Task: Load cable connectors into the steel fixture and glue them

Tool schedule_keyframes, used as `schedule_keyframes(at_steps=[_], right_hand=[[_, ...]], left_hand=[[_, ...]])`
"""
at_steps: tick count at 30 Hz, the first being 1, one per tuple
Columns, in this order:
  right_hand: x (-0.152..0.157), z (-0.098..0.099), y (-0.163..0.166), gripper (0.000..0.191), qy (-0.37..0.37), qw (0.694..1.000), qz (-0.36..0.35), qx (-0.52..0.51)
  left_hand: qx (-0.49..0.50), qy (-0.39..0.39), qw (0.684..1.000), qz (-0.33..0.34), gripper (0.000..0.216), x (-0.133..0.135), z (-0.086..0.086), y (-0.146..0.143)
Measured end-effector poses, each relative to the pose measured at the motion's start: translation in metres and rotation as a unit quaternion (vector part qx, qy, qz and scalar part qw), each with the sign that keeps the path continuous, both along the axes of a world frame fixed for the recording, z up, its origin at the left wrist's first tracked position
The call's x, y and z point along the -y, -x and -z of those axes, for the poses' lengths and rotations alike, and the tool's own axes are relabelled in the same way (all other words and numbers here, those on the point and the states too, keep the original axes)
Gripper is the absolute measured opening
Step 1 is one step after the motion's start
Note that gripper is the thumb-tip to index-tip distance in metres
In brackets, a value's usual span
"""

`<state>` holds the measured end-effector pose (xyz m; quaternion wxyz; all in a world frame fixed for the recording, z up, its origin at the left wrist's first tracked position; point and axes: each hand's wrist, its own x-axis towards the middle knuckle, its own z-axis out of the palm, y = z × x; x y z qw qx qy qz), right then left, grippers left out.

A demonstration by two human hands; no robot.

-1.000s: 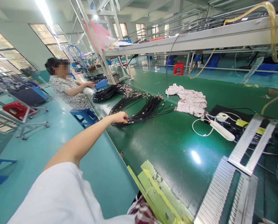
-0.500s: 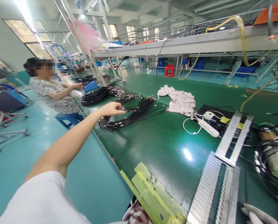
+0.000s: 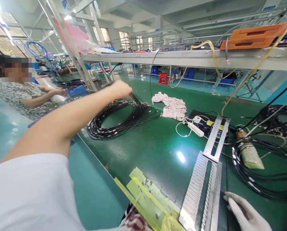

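Observation:
My left hand (image 3: pixel 121 89), bare and slightly blurred, is closed around the end section of some black cables (image 3: pixel 139 104), lifted above the table. Beneath it lies the rest of the coiled black cable bundle (image 3: pixel 109 130), with small white labels and metal-looking ends. My right hand (image 3: pixel 246 210), in a white glove, is low at the right beside a slotted metal fixture (image 3: pixel 198 186). Its fingers are loosely bent and partly apart, with nothing visible between them. A thin dark line runs close to its fingertips; whether they touch it is unclear.
A crumpled pale cloth (image 3: pixel 173 107) lies mid-table, near a white plug-like device (image 3: pixel 195 129) on a cord. More coiled cables (image 3: pixel 251 183) surround a wrapped block (image 3: pixel 250 155) at right. Yellow-green tape (image 3: pixel 148 195) covers the near edge. A co-worker (image 3: pixel 20 93) sits at left.
My left hand has risen, lifting the cable ends off the bundle. The gloved right hand shows more and sits a little higher. The whole view has turned to the right.

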<state>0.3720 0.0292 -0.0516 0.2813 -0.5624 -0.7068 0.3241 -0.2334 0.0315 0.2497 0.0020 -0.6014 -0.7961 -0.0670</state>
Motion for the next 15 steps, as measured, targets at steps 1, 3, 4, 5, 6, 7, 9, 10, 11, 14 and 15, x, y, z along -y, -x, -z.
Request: schedule_keyframes(at_steps=[1,3,4,5,6,7,9,10,11,14,15], right_hand=[[0.002,-0.005,0.001,0.042,0.012,1.0,0.003,-0.002],[0.005,-0.015,0.002,0.048,0.035,0.999,0.017,0.0],[0.007,-0.02,0.003,0.05,0.043,0.999,0.029,0.005],[0.009,-0.024,0.005,0.052,0.048,0.998,0.041,0.009],[0.011,-0.029,0.009,0.053,0.049,0.997,0.051,0.01],[0.013,-0.035,0.014,0.053,0.05,0.997,0.053,0.008],[0.017,-0.044,0.032,0.055,0.064,0.998,0.022,-0.012],[0.02,-0.049,0.044,0.057,0.081,0.996,-0.01,-0.029],[0.023,-0.053,0.056,0.06,0.105,0.992,-0.049,-0.047],[0.033,-0.062,0.095,0.069,0.184,0.963,-0.173,-0.097],[0.037,-0.064,0.106,0.07,0.202,0.952,-0.206,-0.108]], left_hand=[[-0.026,-0.038,0.999,-0.011,0.039,0.002,-0.028,0.007],[-0.066,-0.1,0.993,-0.022,0.028,0.012,-0.072,0.018],[-0.096,-0.128,0.987,-0.023,0.027,0.02,-0.087,0.019],[-0.132,-0.153,0.979,-0.026,0.029,0.027,-0.096,0.018],[-0.153,-0.165,0.974,-0.03,0.031,0.035,-0.098,0.014],[-0.161,-0.163,0.973,-0.035,0.033,0.043,-0.093,0.006],[-0.11,-0.102,0.988,-0.036,0.03,0.061,-0.062,-0.018],[-0.071,-0.048,0.996,-0.021,0.028,0.07,-0.037,-0.034],[-0.024,0.023,0.999,0.014,0.027,0.081,-0.009,-0.051],[0.16,0.263,0.947,0.095,0.022,0.115,0.084,-0.101],[0.171,0.285,0.938,0.098,0.024,0.123,0.109,-0.112]])
